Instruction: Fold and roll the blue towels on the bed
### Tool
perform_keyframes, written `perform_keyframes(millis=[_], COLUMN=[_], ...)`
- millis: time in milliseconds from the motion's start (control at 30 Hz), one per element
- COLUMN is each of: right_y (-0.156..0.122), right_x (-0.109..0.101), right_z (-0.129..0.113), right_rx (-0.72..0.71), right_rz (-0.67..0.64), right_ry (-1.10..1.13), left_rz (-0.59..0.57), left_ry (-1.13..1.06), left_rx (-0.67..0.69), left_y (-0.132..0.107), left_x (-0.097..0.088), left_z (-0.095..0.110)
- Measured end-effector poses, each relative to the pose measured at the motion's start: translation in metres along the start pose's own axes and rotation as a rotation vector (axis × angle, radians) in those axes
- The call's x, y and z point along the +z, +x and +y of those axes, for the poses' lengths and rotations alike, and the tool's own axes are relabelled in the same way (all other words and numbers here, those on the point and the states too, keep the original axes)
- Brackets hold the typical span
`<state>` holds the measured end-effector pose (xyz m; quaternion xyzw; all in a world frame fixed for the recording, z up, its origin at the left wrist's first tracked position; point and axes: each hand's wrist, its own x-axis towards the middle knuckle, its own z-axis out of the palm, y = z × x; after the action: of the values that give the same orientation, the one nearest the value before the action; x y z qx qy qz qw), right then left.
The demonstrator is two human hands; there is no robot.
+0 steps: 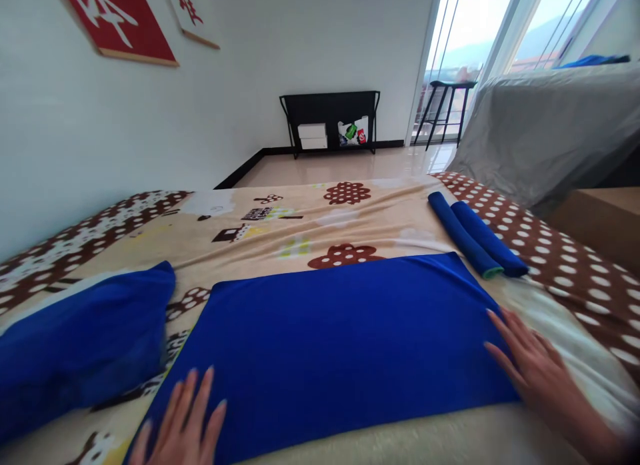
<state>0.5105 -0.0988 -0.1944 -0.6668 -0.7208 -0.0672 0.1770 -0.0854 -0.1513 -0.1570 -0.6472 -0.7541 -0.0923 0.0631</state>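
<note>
A blue cloth (340, 345), which looks like a towel, lies spread out on the patterned blanket in front of me. My left hand (183, 422) rests on its near left corner, fingers spread and palm down. At the cloth's right edge is my right hand (530, 358), its fingers stretched out over the border. Neither hand grips anything. Slight creases run through the cloth's far right corner.
Two rolled blue cloths (465, 235) lie side by side at the far right. Another blue cloth (90, 345) lies rumpled on the left. The patterned blanket (280, 202) covers the bed. Beyond stand a black rack (330, 105), a stool (445, 105) and a grey-covered piece (560, 118); a cardboard box (600, 215) is at right.
</note>
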Motion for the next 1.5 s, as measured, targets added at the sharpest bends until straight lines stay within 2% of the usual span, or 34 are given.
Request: perform_keyframes(millis=[67, 100, 133, 200, 267, 300, 367, 400, 467, 533, 600, 633, 700, 833, 933, 1100, 1233, 1400, 1500], right_y=[0.047, 0.072, 0.096, 0.134, 0.159, 0.167, 0.177, 0.180, 0.183, 0.186, 0.188, 0.189, 0.189, 0.188, 0.188, 0.189, 0.186, 0.182, 0.183], right_x=[-0.003, -0.001, 0.003, 0.018, 0.037, 0.045, 0.057, 0.059, 0.060, 0.059, 0.062, 0.065, 0.075, 0.093, 0.097, 0.092, 0.089, 0.084, 0.072], right_z=[-0.058, -0.091, -0.124, -0.182, -0.218, -0.225, -0.212, -0.194, -0.141, -0.080, -0.029, -0.011, 0.009, 0.013, 0.013, 0.018, 0.016, 0.015, 0.010], right_rx=[-0.133, -0.226, -0.306, -0.390, -0.428, -0.450, -0.510, -0.536, -0.538, -0.432, -0.297, -0.242, -0.162, -0.078, -0.075, -0.093, -0.037, 0.016, 0.024], right_rz=[-0.073, -0.156, -0.242, -0.280, -0.295, -0.302, -0.321, -0.330, -0.332, -0.295, -0.241, -0.217, -0.177, -0.126, -0.125, -0.110, -0.055, -0.082, -0.109], right_ry=[0.100, 0.172, 0.243, 0.283, 0.303, 0.308, 0.315, 0.313, 0.292, 0.245, 0.191, 0.166, 0.126, 0.067, 0.045, 0.043, 0.039, 0.055, 0.067], left_rz=[-0.029, -0.062, -0.090, -0.120, -0.136, -0.142, -0.151, -0.153, -0.150, -0.132, -0.104, -0.090, -0.072, -0.060, -0.048, 0.020, 0.097, 0.023, 0.008], left_ry=[-0.045, -0.085, -0.117, -0.122, -0.111, -0.103, -0.086, -0.077, -0.057, -0.028, 0.001, 0.013, 0.030, 0.045, 0.049, 0.052, 0.059, 0.054, 0.050], left_rx=[0.165, 0.282, 0.381, 0.472, 0.496, 0.494, 0.483, 0.470, 0.413, 0.301, 0.187, 0.143, 0.088, 0.079, 0.085, 0.103, 0.108, 0.049, 0.043], left_y=[0.039, 0.061, 0.083, 0.123, 0.154, 0.164, 0.177, 0.181, 0.185, 0.188, 0.192, 0.193, 0.197, 0.201, 0.201, 0.199, 0.200, 0.196, 0.191], left_x=[-0.006, -0.006, -0.004, 0.007, 0.023, 0.031, 0.043, 0.046, 0.047, 0.045, 0.046, 0.047, 0.054, 0.069, 0.073, 0.056, 0.043, 0.049, 0.041], left_z=[0.050, 0.078, 0.106, 0.157, 0.188, 0.193, 0.179, 0.162, 0.112, 0.055, 0.007, -0.010, -0.031, -0.038, -0.037, -0.032, -0.030, -0.034, -0.024])
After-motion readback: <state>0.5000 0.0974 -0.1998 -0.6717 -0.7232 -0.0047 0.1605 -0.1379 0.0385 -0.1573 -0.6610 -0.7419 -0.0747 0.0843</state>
